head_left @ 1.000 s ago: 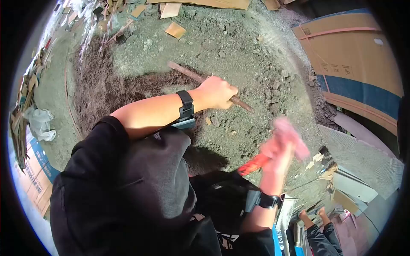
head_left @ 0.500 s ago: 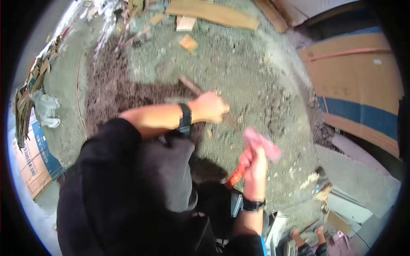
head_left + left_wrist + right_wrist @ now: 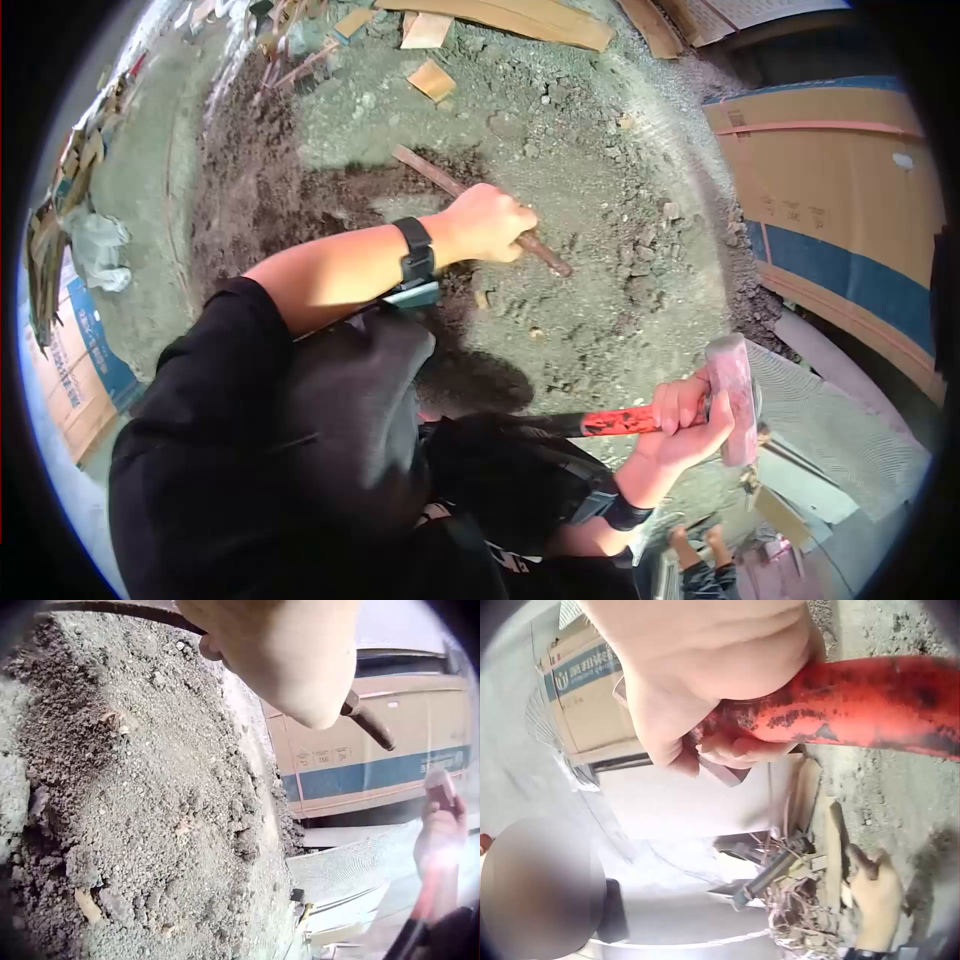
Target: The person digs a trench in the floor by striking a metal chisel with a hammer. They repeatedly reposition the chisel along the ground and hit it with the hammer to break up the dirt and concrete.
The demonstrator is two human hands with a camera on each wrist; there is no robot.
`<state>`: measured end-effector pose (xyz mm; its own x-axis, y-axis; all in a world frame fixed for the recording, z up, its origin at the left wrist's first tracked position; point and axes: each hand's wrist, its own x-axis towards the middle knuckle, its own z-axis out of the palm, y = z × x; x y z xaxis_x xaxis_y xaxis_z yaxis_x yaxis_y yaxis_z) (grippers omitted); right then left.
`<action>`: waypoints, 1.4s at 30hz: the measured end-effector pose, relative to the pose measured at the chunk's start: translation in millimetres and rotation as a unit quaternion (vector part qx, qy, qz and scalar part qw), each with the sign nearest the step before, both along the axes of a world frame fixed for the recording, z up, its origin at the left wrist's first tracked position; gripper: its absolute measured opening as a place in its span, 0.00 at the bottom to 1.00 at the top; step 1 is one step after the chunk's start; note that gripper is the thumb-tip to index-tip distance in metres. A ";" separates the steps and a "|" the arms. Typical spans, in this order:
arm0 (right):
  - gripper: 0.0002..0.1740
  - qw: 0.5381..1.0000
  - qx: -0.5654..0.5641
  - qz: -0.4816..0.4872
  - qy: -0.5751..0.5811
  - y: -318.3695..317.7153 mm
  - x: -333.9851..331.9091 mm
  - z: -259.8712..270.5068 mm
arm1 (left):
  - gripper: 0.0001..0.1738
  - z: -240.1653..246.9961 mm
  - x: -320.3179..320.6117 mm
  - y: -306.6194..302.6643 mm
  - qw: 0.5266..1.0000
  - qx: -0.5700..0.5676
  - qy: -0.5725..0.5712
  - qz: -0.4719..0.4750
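My left hand (image 3: 490, 222) grips a rusty metal chisel (image 3: 425, 168) around its middle. The chisel slants over the rough ground, its flat end pointing to the far left and its blunt end (image 3: 375, 729) sticking out past the fist. Lower right in the head view, my right hand (image 3: 690, 420) holds a hammer (image 3: 733, 400) close under its worn pinkish head. The hammer's red handle (image 3: 870, 705), scuffed with black, runs back toward my body, its far end hidden against dark clothing. Hammer and chisel are well apart.
Broken grey ground (image 3: 600, 330) with dark loose soil (image 3: 250, 200) spreads around the hands. A large strapped cardboard box (image 3: 830, 180) stands at right, with boards (image 3: 850, 410) below it. Another person's feet (image 3: 700, 540) show lower right. Cardboard scraps (image 3: 432, 80) and a plastic bag (image 3: 100, 250) lie about.
The hammer first moved left toward the chisel's blunt end, then swung back out to the right and down. My left hand keeps its grip on the chisel, having shifted only slightly.
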<state>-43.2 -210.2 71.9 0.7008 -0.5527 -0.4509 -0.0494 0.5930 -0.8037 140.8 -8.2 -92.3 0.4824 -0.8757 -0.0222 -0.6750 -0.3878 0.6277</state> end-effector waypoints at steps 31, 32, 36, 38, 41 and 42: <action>0.10 0.994 0.052 0.011 0.096 5.2 12.7 -22.0 | 0.09 -14.9 1.4 2.8 0.997 0.070 -0.044 -0.003; 0.11 0.997 0.073 -0.021 0.018 2.6 11.0 -33.2 | 0.09 -14.2 2.4 4.1 0.998 0.063 -0.028 -0.003; 0.09 0.975 0.000 0.085 0.206 69.5 49.2 -67.8 | 0.10 -9.3 2.8 2.8 0.996 0.085 -0.028 0.002; 0.10 0.959 0.185 0.046 0.208 72.4 33.6 -84.5 | 0.09 -13.0 -2.3 6.0 0.995 0.099 -0.020 -0.002; 0.10 0.979 0.083 0.010 0.186 39.7 29.1 -62.8 | 0.08 -22.0 7.0 1.6 0.996 0.088 -0.035 -0.004; 0.10 0.985 0.068 -0.033 0.158 26.4 27.1 -55.0 | 0.08 -26.8 3.9 0.5 0.997 0.078 -0.030 -0.005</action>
<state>-16.1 -183.8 16.9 0.4777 -0.5120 -0.7139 -0.2415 0.7047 -0.6671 144.7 -7.7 -119.0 0.4789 -0.8683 -0.1293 -0.7136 -0.4708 0.5188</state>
